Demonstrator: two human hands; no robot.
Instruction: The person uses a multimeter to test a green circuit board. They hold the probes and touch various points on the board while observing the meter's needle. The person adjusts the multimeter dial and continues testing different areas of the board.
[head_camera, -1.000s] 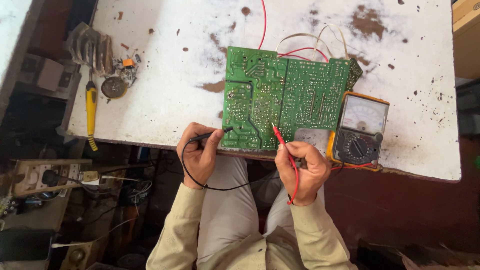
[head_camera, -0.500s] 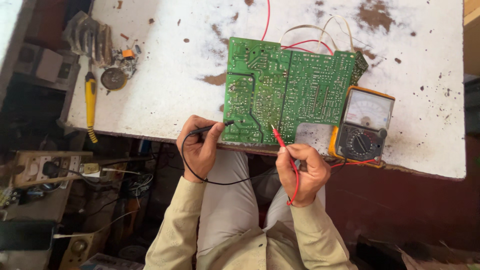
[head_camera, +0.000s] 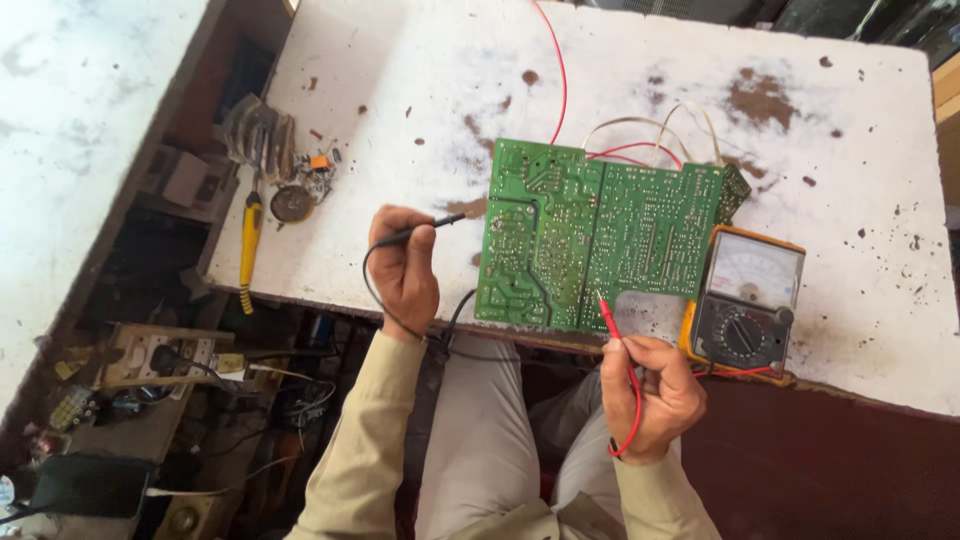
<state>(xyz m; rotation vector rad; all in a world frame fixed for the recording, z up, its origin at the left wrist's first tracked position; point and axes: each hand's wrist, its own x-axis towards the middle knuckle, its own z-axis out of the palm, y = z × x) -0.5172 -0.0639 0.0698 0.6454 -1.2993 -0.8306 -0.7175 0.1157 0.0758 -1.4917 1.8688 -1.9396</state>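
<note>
Seen from the head cam, the left hand (head_camera: 405, 270) was closed in a fist-like grip round the black probe (head_camera: 420, 231), fingers wrapped tight on its handle, tip pointing right toward the green circuit board (head_camera: 600, 240) but stopping short of its left edge, w/ bare table between tip and board. The black lead (head_camera: 372, 290) looped down from the hand's back, under the wrist and off toward the table's front edge. The right hand (head_camera: 650, 395) was curled shut on the red probe (head_camera: 612, 318), thumb and forefinger pinching the handle, and the tip lay at the board's lower edge near the middle; can't tell if it actually touched a solder point. The red lead (head_camera: 632, 415) ran down thru the palm and curved out below. The board lay flat, solder side up, on the white table (head_camera: 400, 90), which was stained w/ brown spots, near the front edge. Just right of the board, touching its corner, sat an analog multimeter (head_camera: 745, 305) in an orange case, dial facing up. Red and white wires (head_camera: 640, 140) arched from behind the board's top edge, one red wire going up out of frame. At the table's left edge lay a yellow screwdriver (head_camera: 247, 250) next to a round metal part (head_camera: 292, 203). Both sleeves were beige; the person's knees showed under the table.
</note>
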